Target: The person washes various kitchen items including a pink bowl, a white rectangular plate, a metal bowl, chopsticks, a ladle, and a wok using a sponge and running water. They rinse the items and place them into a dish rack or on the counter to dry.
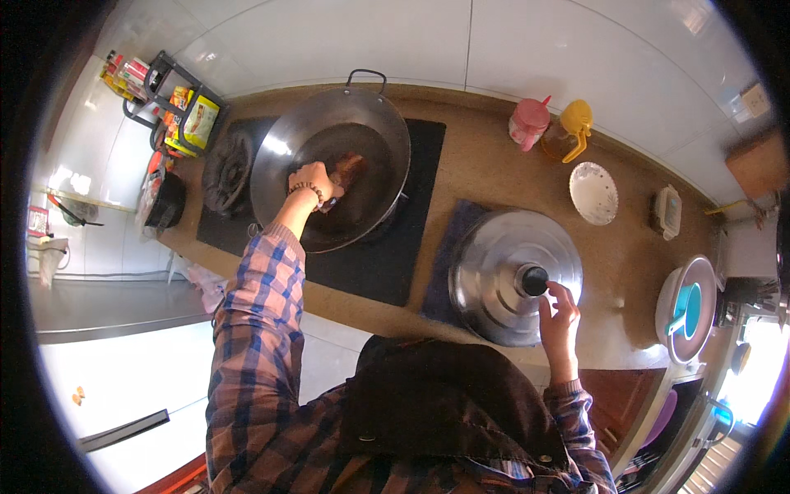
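Note:
My left hand, with a beaded bracelet at the wrist, reaches down inside a large dark metal wok on the stove. Its fingers are closed on a brownish piece against the wok's inner surface; whether it is meat or something else I cannot tell, and my hand covers part of it. My right hand is at a domed metal lid, thumb and fingers apart. One fingertip meets or nearly meets the lid's black knob. Beneath the lid lies a dark blue cloth.
The wok sits on a black cooktop beside another burner. A rack with seasoning packets stands at the left. Right of the cooktop are a pink lidded jar, a yellow-topped jug, a white bowl and a basin holding a turquoise dipper.

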### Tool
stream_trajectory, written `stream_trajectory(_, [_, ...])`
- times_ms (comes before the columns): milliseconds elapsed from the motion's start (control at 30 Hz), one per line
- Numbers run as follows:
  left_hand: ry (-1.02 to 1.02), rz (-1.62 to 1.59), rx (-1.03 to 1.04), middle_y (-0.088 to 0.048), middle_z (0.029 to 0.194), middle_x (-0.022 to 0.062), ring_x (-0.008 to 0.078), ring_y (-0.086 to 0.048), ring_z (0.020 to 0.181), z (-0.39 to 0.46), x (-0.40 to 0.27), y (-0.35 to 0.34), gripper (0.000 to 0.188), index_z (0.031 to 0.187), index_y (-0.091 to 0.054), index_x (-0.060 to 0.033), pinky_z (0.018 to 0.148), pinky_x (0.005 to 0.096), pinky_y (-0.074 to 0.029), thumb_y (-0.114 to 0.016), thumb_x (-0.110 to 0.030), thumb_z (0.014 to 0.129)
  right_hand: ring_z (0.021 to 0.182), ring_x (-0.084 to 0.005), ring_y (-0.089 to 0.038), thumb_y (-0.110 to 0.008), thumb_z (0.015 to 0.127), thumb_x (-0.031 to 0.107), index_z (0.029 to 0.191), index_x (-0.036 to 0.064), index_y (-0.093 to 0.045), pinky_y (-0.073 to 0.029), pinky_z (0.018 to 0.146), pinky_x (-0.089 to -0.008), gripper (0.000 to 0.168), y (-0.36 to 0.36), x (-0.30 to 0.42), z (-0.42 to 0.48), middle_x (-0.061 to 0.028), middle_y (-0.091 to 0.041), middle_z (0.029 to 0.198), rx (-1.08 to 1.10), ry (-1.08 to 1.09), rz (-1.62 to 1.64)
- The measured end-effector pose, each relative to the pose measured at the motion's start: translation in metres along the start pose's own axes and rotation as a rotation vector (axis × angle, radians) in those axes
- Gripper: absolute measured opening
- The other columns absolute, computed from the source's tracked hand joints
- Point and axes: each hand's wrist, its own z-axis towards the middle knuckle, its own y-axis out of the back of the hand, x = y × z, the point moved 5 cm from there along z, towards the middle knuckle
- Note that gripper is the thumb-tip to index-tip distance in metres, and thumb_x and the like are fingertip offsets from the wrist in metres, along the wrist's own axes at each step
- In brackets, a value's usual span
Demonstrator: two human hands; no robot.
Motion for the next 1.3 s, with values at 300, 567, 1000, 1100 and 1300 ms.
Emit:
stream_trajectory(300, [-0.213, -0.203, 0.220, -0.063, 0.077, 0.0149, 0.0219, -0.060, 0.071, 0.051, 0.044, 0.018, 0.051, 0.079, -0.064, 0.0024, 0.063, 0.0305, -0.048, -0.070, -0.045, 0.058, 0.092, -0.0343, -0.053, -0.056, 0.071, -0.002, 0.097, 0.001, -0.053, -0.042, 0.080, -0.0379, 0.026, -0.004, 0.004, 0.003, -0.0185, -0.054, 0.099, -0.020, 0.018, -0.014])
stream_trajectory(567, [-0.112, -1.728, 0.665, -0.059, 0.081, 0.0054, 0.0188, -0.056, 0.068, 0.024, 0.086, 0.012, 0.028, 0.096, -0.057, -0.0081, 0.057, 0.0336, -0.045, -0.059, -0.030, 0.080, 0.093, -0.0327, -0.053, -0.057, 0.072, -0.001, 0.096, 0.002, -0.055, -0.042, 0.080, -0.0381, 0.024, 0.002, -0.002, 0.004, -0.0171, -0.054, 0.099, -0.078, -0.009, -0.058])
stream_trajectory(1000, [-0.350, -1.902, 0.529, -0.059, 0.098, 0.0108, 0.0197, -0.057, 0.089, -0.029, 0.072, 0.009, 0.031, 0.107, -0.053, 0.0000, 0.080, 0.0353, -0.045, -0.052, -0.023, 0.085, 0.081, -0.0290, -0.056, -0.054, 0.074, 0.004, 0.092, 0.002, -0.055, -0.045, 0.070, -0.0347, 0.018, 0.017, -0.019, 0.021, -0.0142, -0.056, 0.088, -0.134, 0.041, -0.166])
stream_trajectory(1100, [-0.268, -1.852, 0.582, -0.058, 0.101, 0.0084, 0.0188, -0.056, 0.091, -0.019, 0.080, 0.000, 0.029, 0.105, -0.054, -0.0007, 0.082, 0.0352, -0.044, -0.055, -0.021, 0.084, 0.068, -0.0220, -0.058, -0.056, 0.076, 0.011, 0.091, 0.001, -0.057, -0.046, 0.065, -0.0325, 0.018, 0.031, -0.089, 0.068, -0.0139, -0.059, 0.079, -0.282, -0.133, -0.099])
stream_trajectory(1300, [-0.325, -1.599, 0.312, -0.057, 0.098, 0.0070, 0.0148, -0.057, 0.088, -0.052, 0.058, 0.033, 0.031, 0.105, -0.052, 0.0004, 0.075, 0.0306, -0.046, -0.054, -0.022, 0.085, 0.071, -0.0269, -0.058, -0.052, 0.085, 0.023, 0.099, -0.002, -0.048, -0.050, 0.058, -0.0366, 0.029, -0.007, -0.201, 0.154, -0.0153, -0.054, 0.085, -0.184, -0.781, 1.066])
